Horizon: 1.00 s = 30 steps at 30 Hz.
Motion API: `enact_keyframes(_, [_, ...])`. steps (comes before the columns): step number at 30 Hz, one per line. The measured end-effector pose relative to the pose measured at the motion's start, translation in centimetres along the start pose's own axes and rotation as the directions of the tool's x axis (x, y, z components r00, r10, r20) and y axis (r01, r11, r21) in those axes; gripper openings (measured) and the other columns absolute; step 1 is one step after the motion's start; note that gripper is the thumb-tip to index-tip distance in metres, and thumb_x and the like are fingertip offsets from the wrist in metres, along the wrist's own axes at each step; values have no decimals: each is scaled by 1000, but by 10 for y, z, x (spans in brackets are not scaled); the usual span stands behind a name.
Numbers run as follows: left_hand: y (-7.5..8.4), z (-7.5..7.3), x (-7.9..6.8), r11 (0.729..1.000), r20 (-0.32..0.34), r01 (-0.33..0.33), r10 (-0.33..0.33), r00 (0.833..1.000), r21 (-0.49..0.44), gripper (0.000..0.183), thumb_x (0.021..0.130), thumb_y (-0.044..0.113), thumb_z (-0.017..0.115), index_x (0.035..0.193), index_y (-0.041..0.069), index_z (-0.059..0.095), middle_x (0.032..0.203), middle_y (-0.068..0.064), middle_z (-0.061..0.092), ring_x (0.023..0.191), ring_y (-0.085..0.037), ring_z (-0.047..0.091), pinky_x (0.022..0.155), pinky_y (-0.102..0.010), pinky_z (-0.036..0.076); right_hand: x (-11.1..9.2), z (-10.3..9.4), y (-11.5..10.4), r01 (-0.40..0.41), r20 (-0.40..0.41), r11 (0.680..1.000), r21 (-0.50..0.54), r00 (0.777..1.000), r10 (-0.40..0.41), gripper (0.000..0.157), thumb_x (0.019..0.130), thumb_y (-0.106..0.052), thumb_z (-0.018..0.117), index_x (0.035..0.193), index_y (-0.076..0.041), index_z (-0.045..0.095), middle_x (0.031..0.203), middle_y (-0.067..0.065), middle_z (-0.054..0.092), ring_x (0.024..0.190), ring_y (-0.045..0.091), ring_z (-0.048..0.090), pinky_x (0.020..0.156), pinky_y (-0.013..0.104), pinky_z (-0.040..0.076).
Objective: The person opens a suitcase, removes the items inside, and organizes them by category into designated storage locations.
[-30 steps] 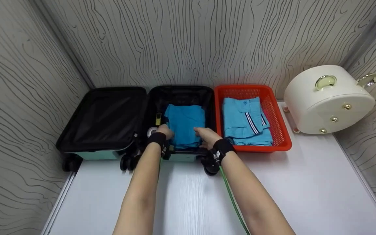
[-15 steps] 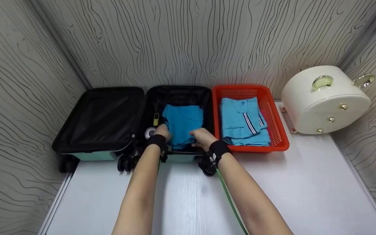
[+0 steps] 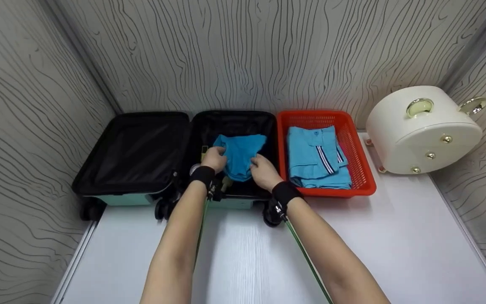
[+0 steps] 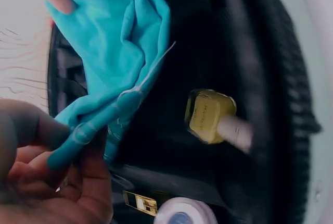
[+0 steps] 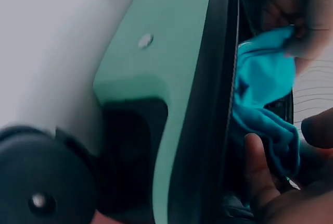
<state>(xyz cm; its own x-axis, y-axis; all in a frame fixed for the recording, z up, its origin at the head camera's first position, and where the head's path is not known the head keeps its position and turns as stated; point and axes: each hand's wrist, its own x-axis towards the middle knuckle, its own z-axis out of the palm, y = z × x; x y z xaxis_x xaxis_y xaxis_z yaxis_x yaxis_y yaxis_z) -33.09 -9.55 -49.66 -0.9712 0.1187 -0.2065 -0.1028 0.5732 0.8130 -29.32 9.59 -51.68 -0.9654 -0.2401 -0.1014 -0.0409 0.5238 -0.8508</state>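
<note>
A bright blue garment (image 3: pixel 241 153), soft and folded, sags between my two hands over the open suitcase's right half (image 3: pixel 243 193). My left hand (image 3: pixel 214 158) pinches its left edge, where the left wrist view shows a rolled fold between thumb and fingers. At its right edge my right hand (image 3: pixel 265 172) grips the cloth, thumb and fingers curled in at the hem. Beneath the garment, in the black lining, lies a square yellow bottle (image 4: pixel 205 117) with a pale cap. A round white-rimmed container (image 4: pixel 184 212) and a small gold-and-black item (image 4: pixel 140 203) lie beside it.
The suitcase's zipped black half (image 3: pixel 146 147) lies at the left. A red plastic basket (image 3: pixel 361 179) with folded light-blue clothes (image 3: pixel 314 154) stands right of the suitcase. Farther right is a cream round case (image 3: pixel 420 131) with gold handles. Patterned walls enclose the white tabletop (image 3: pixel 234 253).
Both hands have moved up and away from the front rim, lifting the garment's near edge. The cloth has gone from lying flat to sagging, and the yellow bottle shows below it.
</note>
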Motion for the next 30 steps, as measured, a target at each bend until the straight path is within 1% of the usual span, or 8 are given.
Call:
enact_keyframes(7, [19,-8,-5,996,-23,-58,57,998,-62,48,105,2,40,153,-3,42,157,-21,41,143,-32,40,107,-40,40,-4,-17,-2,70,-64,993,-96,995,-76,43,111,-11,41,149,8,46,163,24,28,150,37,28,120,45,27])
enact_keyframes(15, [40,-9,-12,976,-72,-158,149,986,-148,50,105,1,39,155,0,41,159,-16,41,147,-26,36,111,-37,38,-7,-40,-4,183,-175,970,-162,962,-210,38,107,-1,45,143,9,53,156,26,40,144,40,39,116,47,34])
enact_keyframes(18, [52,-4,-12,961,-89,-224,212,973,-164,51,105,0,39,155,0,40,159,-15,40,143,-25,40,106,-34,40,-10,-55,-3,209,-212,966,-153,948,-239,38,106,2,44,142,10,53,156,26,40,143,41,40,115,48,35])
enact_keyframes(20, [60,1,-12,949,-98,-267,253,962,-170,51,104,-1,39,155,0,40,159,-14,41,136,-23,46,98,-32,41,-14,-66,-3,213,-237,964,-160,940,-247,39,106,3,43,143,9,53,156,25,41,143,40,39,115,48,36])
enact_keyframes(22, [68,6,-12,937,-93,-298,285,954,-183,51,105,-1,39,155,0,39,158,-14,42,121,-24,53,88,-32,42,-18,-77,-1,203,-262,965,-166,934,-241,39,106,2,42,144,6,54,157,23,41,144,38,38,115,47,36])
enact_keyframes(26, [85,19,-10,919,-84,-330,319,944,-216,50,106,0,39,156,3,39,158,-11,42,92,-24,53,73,-30,41,-24,-99,4,176,-305,968,-179,926,-224,41,107,1,41,146,2,53,159,18,40,146,36,36,115,46,36])
enact_keyframes(27, [88,23,-9,916,-83,-333,323,943,-221,51,106,0,40,157,3,39,159,-11,42,91,-23,53,72,-30,41,-26,-104,5,172,-317,968,-185,921,-225,41,107,1,40,147,2,53,159,18,39,146,35,36,114,46,37])
enact_keyframes(30, [98,36,-5,912,-85,-339,328,941,-230,51,106,0,41,156,4,39,159,-10,42,105,-19,56,83,-26,44,-31,-118,12,166,-356,964,-210,905,-233,42,106,3,40,146,2,53,159,17,40,146,35,37,113,47,38])
